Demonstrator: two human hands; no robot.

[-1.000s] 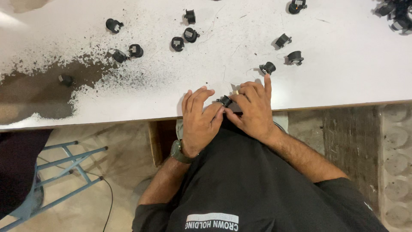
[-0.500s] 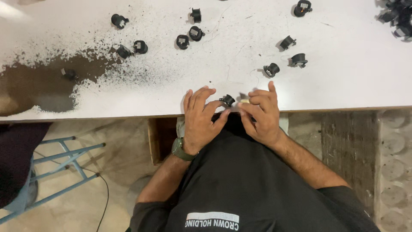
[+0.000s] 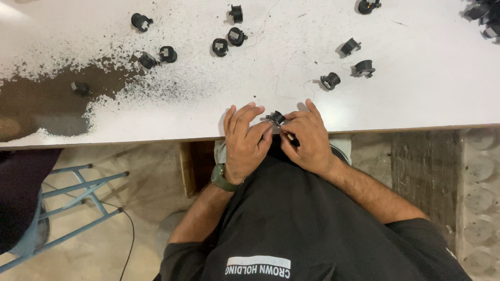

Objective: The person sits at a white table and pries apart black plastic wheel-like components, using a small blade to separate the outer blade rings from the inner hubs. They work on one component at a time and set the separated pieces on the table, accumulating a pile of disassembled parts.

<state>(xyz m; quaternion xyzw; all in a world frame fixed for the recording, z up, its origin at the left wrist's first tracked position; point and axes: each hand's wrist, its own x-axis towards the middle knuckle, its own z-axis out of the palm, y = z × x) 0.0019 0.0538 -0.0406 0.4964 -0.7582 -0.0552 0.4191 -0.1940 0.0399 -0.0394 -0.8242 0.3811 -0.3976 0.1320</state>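
A small black plastic bobbin [image 3: 275, 117] is held at the near edge of the broad white tabletop [image 3: 416, 99], between the left hand [image 3: 245, 143] at nine o'clock and the right hand [image 3: 307, 140] at three o'clock. Further black bobbins [image 3: 331, 80] are scattered at twelve o'clock. A patch of dark brown powder [image 3: 47, 104] is spread at ten o'clock, and a light blue metal stool [image 3: 73, 203] is placed below at eight o'clock.

Matt black plastic bobbin [image 3: 276, 117], smooth white tabletop [image 3: 416, 99]

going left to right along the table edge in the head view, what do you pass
Blue metal stool below the edge → worn brown patch on the white table → left hand → small black part held by both hands → right hand
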